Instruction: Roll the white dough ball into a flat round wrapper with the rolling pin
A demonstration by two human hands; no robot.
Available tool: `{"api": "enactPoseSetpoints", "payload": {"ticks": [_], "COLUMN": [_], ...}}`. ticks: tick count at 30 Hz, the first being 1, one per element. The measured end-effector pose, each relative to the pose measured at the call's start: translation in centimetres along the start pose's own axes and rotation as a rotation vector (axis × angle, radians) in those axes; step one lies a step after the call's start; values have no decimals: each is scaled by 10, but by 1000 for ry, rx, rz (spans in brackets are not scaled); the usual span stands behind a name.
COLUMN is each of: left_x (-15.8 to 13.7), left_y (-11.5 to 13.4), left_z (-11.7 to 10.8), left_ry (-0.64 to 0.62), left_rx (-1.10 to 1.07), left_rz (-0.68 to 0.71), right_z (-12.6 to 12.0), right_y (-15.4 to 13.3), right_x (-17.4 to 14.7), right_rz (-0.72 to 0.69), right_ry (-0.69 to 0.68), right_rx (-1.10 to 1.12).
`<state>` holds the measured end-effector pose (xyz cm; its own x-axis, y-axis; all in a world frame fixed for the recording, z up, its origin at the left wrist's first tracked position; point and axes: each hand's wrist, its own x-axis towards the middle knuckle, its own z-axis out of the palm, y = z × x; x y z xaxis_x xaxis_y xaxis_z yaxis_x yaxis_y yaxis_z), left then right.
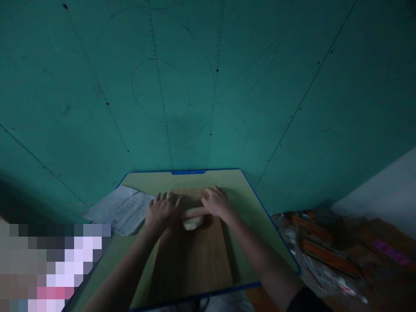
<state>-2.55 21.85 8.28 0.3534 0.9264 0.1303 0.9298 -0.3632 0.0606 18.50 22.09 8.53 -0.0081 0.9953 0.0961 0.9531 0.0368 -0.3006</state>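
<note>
Print in Sight, Nothing Legible

No text, brand or number can be read. The papers (125, 212) carry dark rows of print, too small and blurred to make out as words or figures. On the green wall (243, 95), ruler-like ticks run along drawn lines, and any figures beside them are too faint to tell. A pink strip (391, 252) stands on the brown carton (373, 232) at right; its markings, too, are illegible.
</note>
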Motion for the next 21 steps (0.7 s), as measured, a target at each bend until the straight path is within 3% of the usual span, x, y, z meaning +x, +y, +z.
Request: {"api": "enactPoseSetpoints", "payload": {"ticks": [4, 7, 14, 21], "left_x": [13, 12, -12, -45], "left_y": [-6, -6, 6, 20], "left_z": [4, 5, 6, 3], "left_ry": [-7, 35, 178, 216], "left_rx": [58, 78, 77, 76], "left_rz": [7, 5, -87, -132], "right_z": [2, 2, 6, 0], "right_y": [-1, -2, 1, -4], "right_x": [22, 20, -21, -57], "right_rz": [13, -8, -103, -155], "right_ry": [-13, -6, 19, 63], "right_rx": [-22, -31, -54, -83]}}
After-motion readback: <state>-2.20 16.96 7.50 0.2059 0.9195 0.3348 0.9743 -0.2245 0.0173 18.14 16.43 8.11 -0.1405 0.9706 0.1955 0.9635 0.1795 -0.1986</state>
